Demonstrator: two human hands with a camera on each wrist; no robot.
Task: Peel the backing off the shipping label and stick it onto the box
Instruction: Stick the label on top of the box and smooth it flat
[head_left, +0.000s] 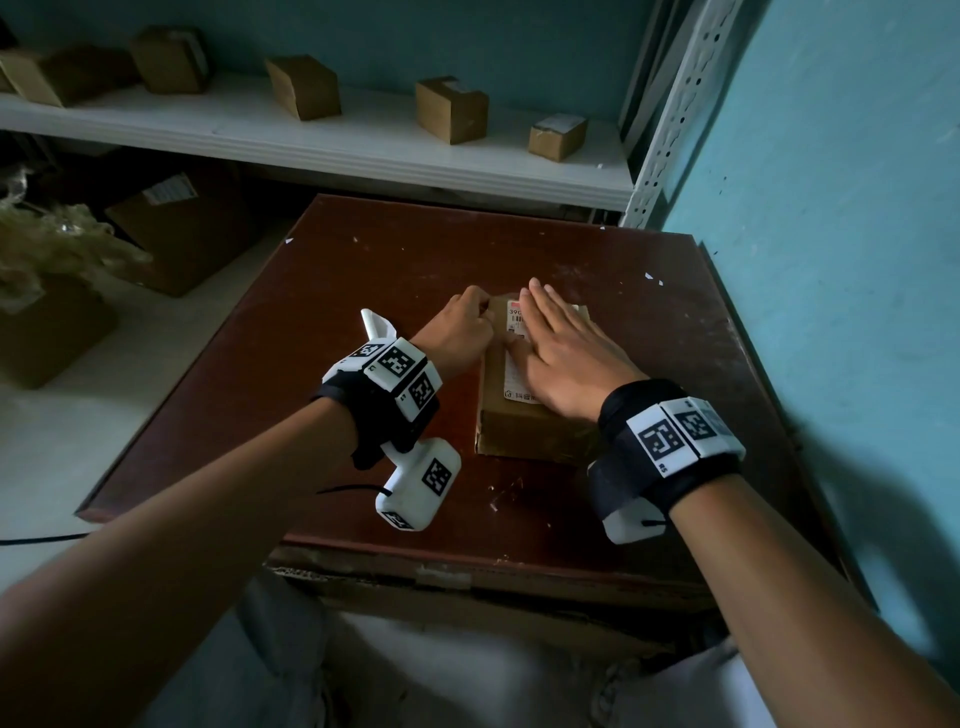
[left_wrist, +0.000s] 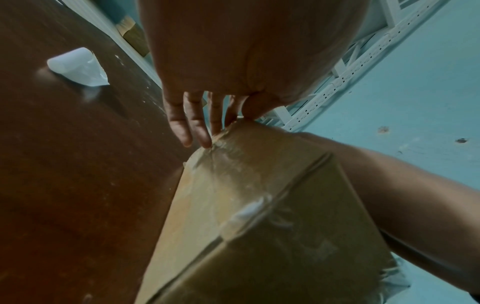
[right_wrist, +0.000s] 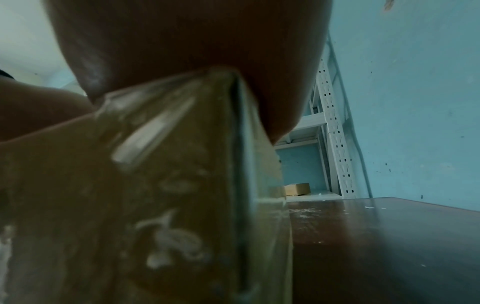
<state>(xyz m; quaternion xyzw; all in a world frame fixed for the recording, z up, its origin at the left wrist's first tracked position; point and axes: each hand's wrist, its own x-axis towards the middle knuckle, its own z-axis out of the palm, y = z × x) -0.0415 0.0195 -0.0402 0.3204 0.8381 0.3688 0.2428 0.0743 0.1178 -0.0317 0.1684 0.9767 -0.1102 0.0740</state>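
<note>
On top of the box (head_left: 524, 415), my right hand (head_left: 566, 358) lies flat to press the label (head_left: 515, 317) down; my left hand (head_left: 460, 327), fingers curled, steadies the box's far corner.

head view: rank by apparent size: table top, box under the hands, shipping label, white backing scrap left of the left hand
1. table top
2. box
3. shipping label, though the right hand covers most of it
4. backing scrap, partly hidden by the left wrist, so 3 versus 4 is unsure
</note>
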